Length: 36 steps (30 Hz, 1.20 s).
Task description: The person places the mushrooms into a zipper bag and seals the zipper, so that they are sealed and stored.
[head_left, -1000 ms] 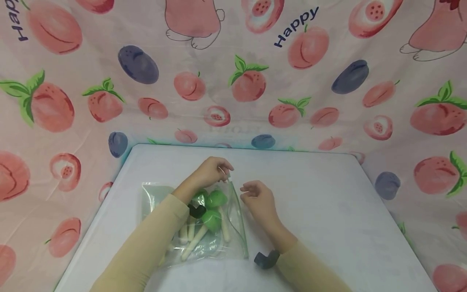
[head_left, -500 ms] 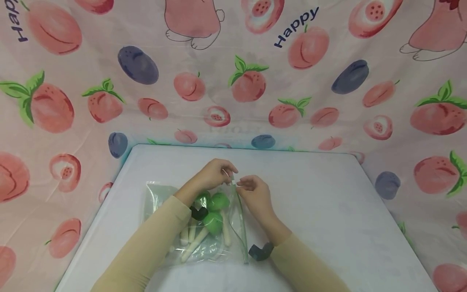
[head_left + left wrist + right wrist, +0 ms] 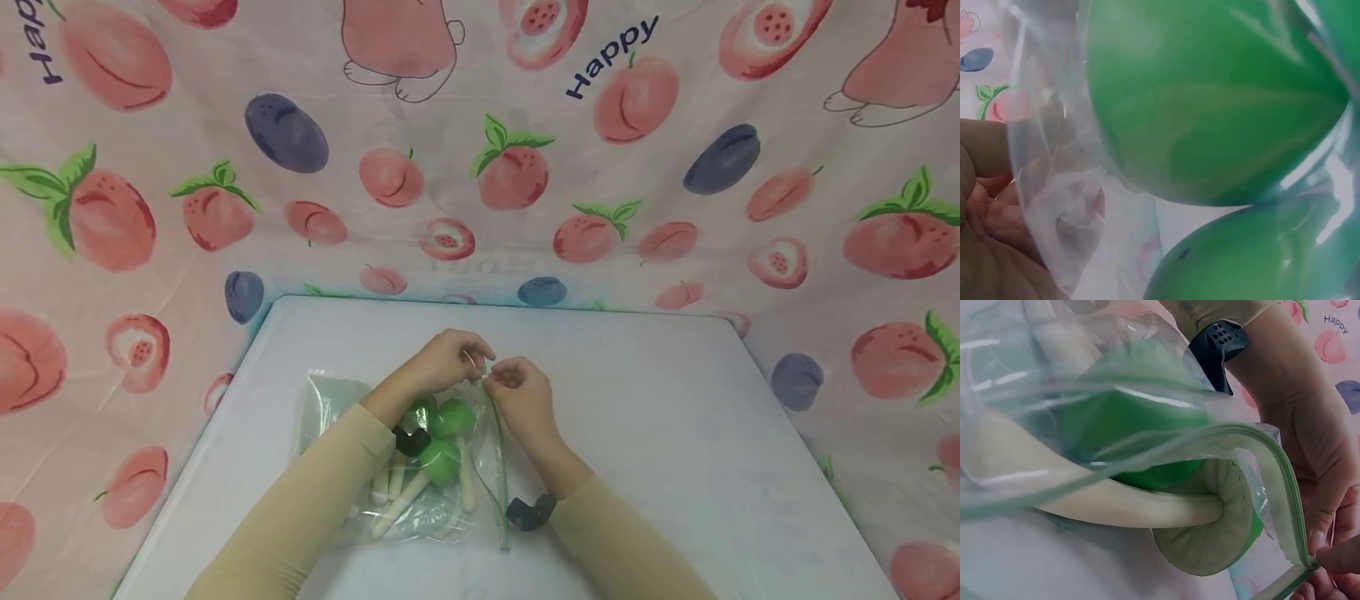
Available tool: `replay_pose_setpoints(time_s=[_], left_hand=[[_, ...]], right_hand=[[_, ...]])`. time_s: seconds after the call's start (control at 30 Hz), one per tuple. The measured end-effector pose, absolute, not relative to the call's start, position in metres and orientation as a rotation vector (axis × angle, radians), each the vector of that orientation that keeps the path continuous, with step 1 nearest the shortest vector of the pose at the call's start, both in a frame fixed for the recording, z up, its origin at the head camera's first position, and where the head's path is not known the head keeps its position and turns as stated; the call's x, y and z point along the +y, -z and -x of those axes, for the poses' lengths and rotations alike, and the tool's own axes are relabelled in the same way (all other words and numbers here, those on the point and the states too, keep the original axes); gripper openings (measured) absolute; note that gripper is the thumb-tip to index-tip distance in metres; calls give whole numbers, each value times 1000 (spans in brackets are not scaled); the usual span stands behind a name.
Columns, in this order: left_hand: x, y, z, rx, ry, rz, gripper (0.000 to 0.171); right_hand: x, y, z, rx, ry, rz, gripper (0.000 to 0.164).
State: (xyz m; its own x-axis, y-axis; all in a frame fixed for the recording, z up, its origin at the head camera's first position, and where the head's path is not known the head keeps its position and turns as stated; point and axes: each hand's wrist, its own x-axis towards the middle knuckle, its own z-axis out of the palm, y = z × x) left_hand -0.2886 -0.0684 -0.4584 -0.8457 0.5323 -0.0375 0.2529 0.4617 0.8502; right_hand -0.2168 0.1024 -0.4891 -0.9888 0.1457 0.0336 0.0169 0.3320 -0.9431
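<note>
A clear zip bag (image 3: 330, 396) lies on the table, its green zip strip (image 3: 1288, 487) along the right side. Inside are several toy mushrooms with green caps (image 3: 441, 461) and cream stems (image 3: 1129, 503). My left hand (image 3: 448, 360) reaches over the bag and pinches its far right corner by the zip's end. Right beside it, my right hand (image 3: 525, 396) pinches the same end of the strip, fingertips nearly meeting the left ones. A green cap (image 3: 1204, 106) fills much of the left wrist view behind the clear film.
The white table (image 3: 675, 450) extends to the right of the bag and behind it. A fruit-printed cloth (image 3: 465, 175) hangs at the back and sides. A black wrist camera (image 3: 531, 512) sits on my right wrist, another (image 3: 412, 441) on my left.
My right hand has moved left and up to the bag's corner and taken hold of the zip end. The left hand and the bag have shifted slightly right.
</note>
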Motion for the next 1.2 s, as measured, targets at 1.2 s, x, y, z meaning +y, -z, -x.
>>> replay_pose_setpoints(time_s=[1.2], left_hand=[[-72,453,290,2487,-1300,-677,38]], right_hand=[[100,492,211,-2447,-1770,132,17]])
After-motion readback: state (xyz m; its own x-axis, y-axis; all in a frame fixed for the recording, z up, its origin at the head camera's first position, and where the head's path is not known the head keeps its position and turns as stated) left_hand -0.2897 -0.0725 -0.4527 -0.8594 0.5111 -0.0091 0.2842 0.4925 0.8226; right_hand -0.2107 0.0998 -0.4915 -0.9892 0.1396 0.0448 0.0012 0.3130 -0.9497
